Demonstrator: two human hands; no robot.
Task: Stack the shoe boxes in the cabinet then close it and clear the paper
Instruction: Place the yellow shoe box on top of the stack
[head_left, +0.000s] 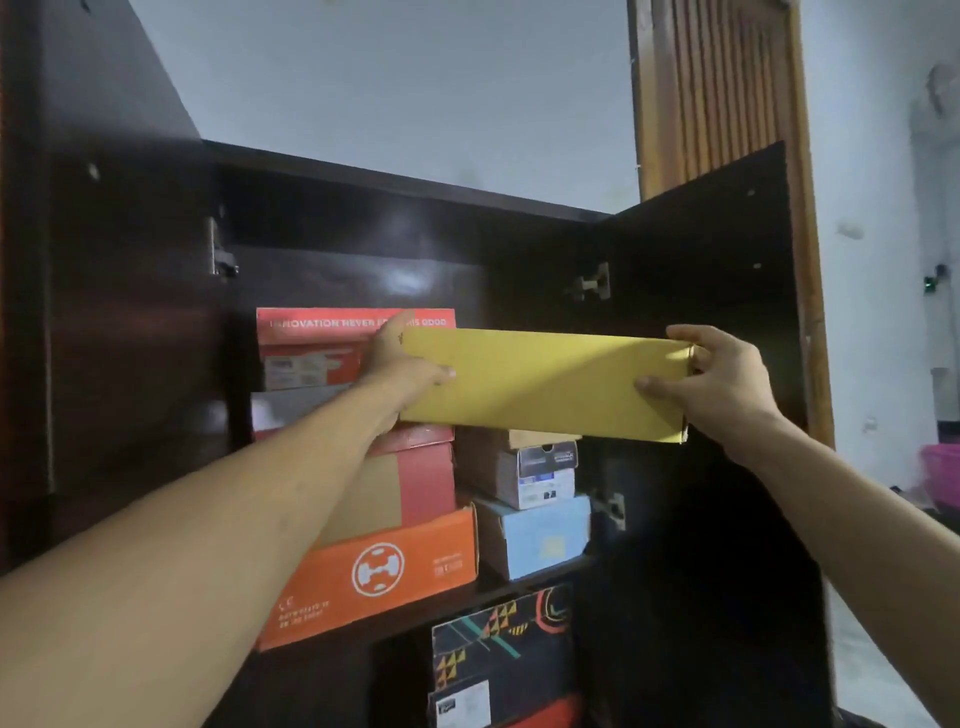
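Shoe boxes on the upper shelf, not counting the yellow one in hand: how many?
6 visible. Left stack: red box on top, grey box, brown-and-red box, orange box. Right stack: small brown box on light blue box. More may be hidden behind.

Dim indoor light, soft all over and motion-blurred: glare patches on the cabinet (363, 244) back panel, deep shadow right of it below the open door, a diagonal shadow across the yellow box (540, 382), wide-angle bowing at frame edges.

The cabinet (130, 322) was dark, glossy wood with metal hinges (589, 283); the yellow box (545, 384) was matt, smooth cardboard.
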